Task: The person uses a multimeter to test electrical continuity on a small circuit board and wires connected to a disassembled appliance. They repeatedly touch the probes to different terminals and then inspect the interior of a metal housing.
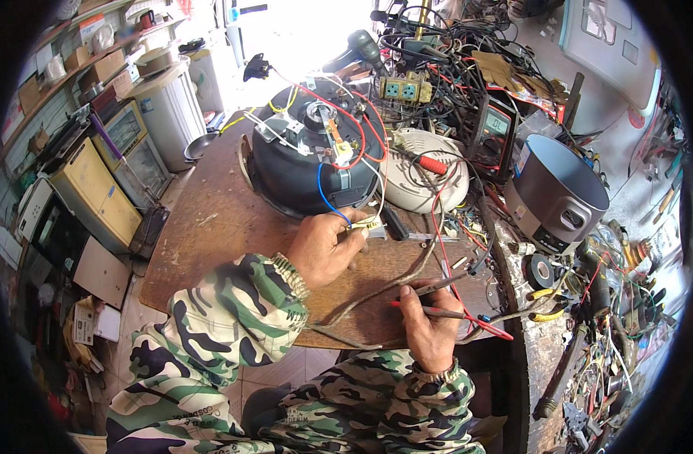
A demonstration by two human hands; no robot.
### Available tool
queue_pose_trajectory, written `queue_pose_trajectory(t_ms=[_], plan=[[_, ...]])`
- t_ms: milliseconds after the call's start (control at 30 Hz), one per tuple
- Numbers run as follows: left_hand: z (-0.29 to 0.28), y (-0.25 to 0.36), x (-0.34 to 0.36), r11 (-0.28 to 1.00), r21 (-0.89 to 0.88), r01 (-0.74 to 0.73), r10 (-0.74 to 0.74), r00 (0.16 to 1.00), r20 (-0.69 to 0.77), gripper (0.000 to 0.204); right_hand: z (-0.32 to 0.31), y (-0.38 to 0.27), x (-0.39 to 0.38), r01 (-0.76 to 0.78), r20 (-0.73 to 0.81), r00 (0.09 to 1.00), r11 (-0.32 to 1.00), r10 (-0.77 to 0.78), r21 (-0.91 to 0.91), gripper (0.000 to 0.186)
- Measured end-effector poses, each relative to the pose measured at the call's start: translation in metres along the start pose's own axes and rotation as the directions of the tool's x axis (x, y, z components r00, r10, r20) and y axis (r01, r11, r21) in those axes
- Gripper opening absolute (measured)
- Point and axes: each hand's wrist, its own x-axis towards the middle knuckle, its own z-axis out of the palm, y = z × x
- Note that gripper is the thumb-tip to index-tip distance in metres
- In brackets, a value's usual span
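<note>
My left hand (327,246) is closed, pinching a small pale connector (368,225) where a blue wire (325,193) and a white wire come together. Those wires run from a round black appliance body (286,170), upside down with its inner wiring and metal brackets exposed. Lower right, my right hand (431,325) closes around a pair of test probes, one red-tipped (445,312) with a red lead curving away and a darker one (445,282) above it. Farther back, a multimeter (499,129) with a lit display stands upright. The left fingertips partly hide the connector.
An off-white vented round cover (418,189) lies beside the appliance, a red-handled tool (433,164) on it. A grey cylindrical shell (554,197), black tape roll (539,271) and yellow-handled pliers (547,305) are at right. Tangled cables and a socket block (405,89) crowd the back.
</note>
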Motion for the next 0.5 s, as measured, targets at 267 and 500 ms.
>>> queue_pose_trajectory(t_ms=[267, 500], plan=[[0.001, -0.002, 0.001, 0.999, 0.034, -0.005, 0.004, 1.000, 0.007, 0.022, -0.003, 0.001, 0.000, -0.031, 0.003, 1.000, 0.999, 0.031, -0.027, 0.014], [-0.001, -0.014, 0.002, 0.971, 0.204, -0.129, 0.147, 0.986, -0.076, 0.022, -0.002, -0.001, 0.000, -0.031, 0.003, 1.000, 1.000, 0.031, 0.005, 0.012]])
